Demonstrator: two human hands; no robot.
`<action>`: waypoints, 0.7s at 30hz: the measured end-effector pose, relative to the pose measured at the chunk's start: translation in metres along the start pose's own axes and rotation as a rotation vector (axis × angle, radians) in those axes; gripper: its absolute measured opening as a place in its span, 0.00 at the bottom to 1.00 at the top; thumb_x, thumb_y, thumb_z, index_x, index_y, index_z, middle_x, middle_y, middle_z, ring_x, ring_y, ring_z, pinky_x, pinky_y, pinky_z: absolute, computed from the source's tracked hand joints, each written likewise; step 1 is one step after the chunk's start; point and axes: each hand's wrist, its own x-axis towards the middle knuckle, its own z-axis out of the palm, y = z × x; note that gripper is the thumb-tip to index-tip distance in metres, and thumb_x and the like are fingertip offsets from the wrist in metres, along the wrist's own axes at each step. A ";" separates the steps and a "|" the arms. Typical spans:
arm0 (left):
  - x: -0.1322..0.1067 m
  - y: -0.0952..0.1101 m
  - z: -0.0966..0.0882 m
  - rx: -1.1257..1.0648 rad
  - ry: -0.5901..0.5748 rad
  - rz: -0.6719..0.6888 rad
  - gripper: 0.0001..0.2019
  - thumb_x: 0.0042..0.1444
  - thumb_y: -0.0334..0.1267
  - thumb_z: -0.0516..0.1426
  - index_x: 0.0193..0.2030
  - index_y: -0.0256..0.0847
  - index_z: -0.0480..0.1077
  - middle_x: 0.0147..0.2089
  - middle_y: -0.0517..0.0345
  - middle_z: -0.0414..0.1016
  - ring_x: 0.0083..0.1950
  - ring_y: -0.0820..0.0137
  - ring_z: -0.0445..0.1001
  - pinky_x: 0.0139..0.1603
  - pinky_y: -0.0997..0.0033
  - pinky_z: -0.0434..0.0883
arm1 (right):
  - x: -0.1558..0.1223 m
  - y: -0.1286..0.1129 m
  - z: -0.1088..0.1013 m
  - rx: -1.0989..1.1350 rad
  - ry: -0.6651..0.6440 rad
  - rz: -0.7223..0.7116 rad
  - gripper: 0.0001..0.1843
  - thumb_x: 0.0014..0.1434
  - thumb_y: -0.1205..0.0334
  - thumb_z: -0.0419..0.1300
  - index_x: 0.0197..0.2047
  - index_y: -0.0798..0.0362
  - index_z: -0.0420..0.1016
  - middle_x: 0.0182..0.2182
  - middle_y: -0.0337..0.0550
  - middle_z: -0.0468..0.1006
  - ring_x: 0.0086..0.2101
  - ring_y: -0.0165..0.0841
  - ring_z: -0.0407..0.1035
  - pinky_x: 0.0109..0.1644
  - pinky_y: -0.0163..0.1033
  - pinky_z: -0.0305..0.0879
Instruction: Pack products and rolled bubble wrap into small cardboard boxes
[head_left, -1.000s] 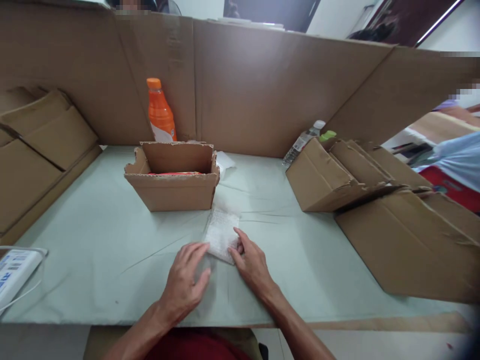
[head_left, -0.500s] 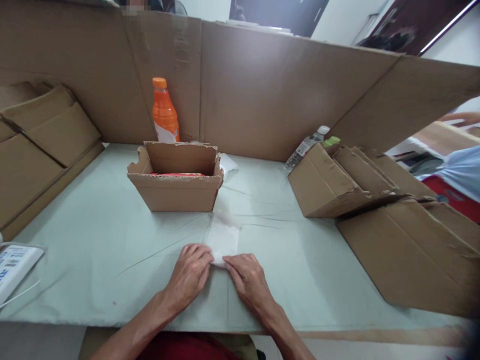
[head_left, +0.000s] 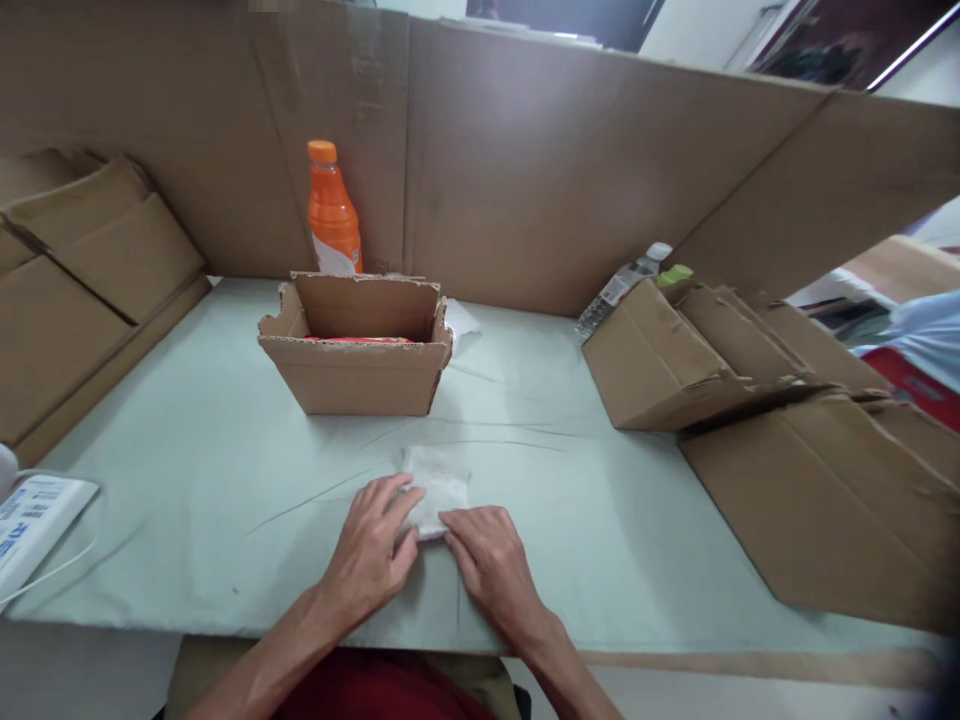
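White, soft-looking folded sheet point(head_left: 439, 482) low in the centre of the frame, flat on the pale green cover of the bench point(head_left: 225, 480). Lies just in front of the open cardboard box point(head_left: 360, 378), apart from it. Left hand point(head_left: 371, 558) just left of centre at the bottom, fingers point(head_left: 390, 495) stretched out and slightly spread, laid over the sheet's near left corner, not closed round anything. Right hand point(head_left: 489, 562) beside it, nearly touching, fingers point(head_left: 457, 522) bent with the tips on the sheet's near right edge; cannot tell whether pinching the edge or only pressing on it. Both forearms entering from the bottom edge.

Inside the open box, something red point(head_left: 360, 340), mostly hidden by the front wall. Behind the box, an orange bottle point(head_left: 334, 215) upright against the tall cardboard wall point(head_left: 525, 170) across the top of the frame. Just right of the box's back corner, a white scrap point(head_left: 459, 322). Right of centre, a row of folded cartons point(head_left: 667, 365) leaning on one another, with a clear bottle point(head_left: 622, 285) lying behind them. Lower right, a large flat carton point(head_left: 825, 500). Upper left, more stacked cardboard point(head_left: 75, 290). At the left edge, a white labelled device point(head_left: 34, 515) with a thin cord
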 end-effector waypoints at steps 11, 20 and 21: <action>0.007 -0.005 0.007 0.006 -0.003 -0.135 0.16 0.61 0.31 0.52 0.55 0.39 0.71 0.45 0.48 0.79 0.46 0.57 0.74 0.50 0.51 0.71 | -0.006 -0.011 -0.010 -0.155 -0.018 -0.034 0.16 0.62 0.67 0.60 0.53 0.49 0.75 0.52 0.51 0.78 0.47 0.46 0.71 0.49 0.52 0.65; -0.013 -0.004 0.005 -0.930 0.071 -0.624 0.34 0.59 0.39 0.54 0.71 0.37 0.48 0.49 0.49 0.75 0.46 0.67 0.77 0.48 0.65 0.74 | 0.010 -0.003 -0.002 0.346 -0.021 0.169 0.10 0.66 0.61 0.58 0.47 0.49 0.79 0.43 0.45 0.84 0.43 0.40 0.77 0.50 0.45 0.72; -0.011 -0.002 0.006 -0.975 0.055 -0.637 0.35 0.58 0.38 0.54 0.71 0.36 0.48 0.46 0.52 0.75 0.43 0.69 0.76 0.46 0.67 0.74 | 0.009 -0.003 -0.004 0.380 -0.038 0.172 0.11 0.65 0.60 0.59 0.47 0.48 0.80 0.45 0.46 0.83 0.46 0.41 0.76 0.52 0.46 0.71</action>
